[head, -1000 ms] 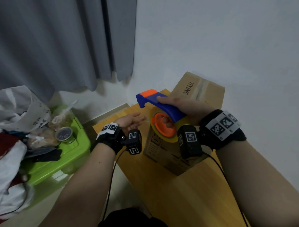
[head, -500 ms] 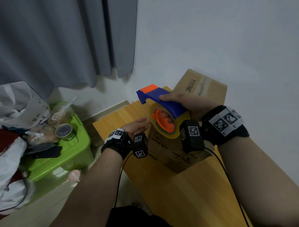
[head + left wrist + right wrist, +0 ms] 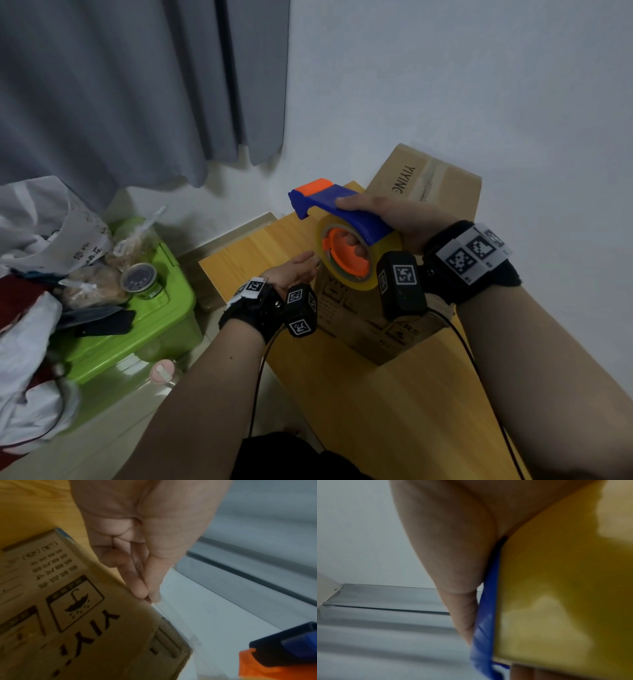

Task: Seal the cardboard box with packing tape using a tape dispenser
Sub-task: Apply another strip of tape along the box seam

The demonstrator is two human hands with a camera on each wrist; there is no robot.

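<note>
At the centre of the head view the right hand [image 3: 394, 219] gripped the tape dispenser [image 3: 346, 236] above the cardboard box [image 3: 363, 322] on the table [image 3: 376, 411]. The left hand [image 3: 294, 270] pinched its thumb and fingertips together at the box's edge; whether they held tape I could not tell. Sealing looked barely begun.

two cardboard boxes [image 3: 363, 318] [image 3: 428, 178], one tape dispenser [image 3: 346, 236], one green bin [image 3: 150, 322], one tin [image 3: 140, 281], two hands [image 3: 294, 270] [image 3: 394, 219]

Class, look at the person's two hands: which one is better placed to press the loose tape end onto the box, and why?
The left hand: it pinches what looks like the tape end right at the cardboard box edge, while the right hand grips the tape dispenser.
</note>
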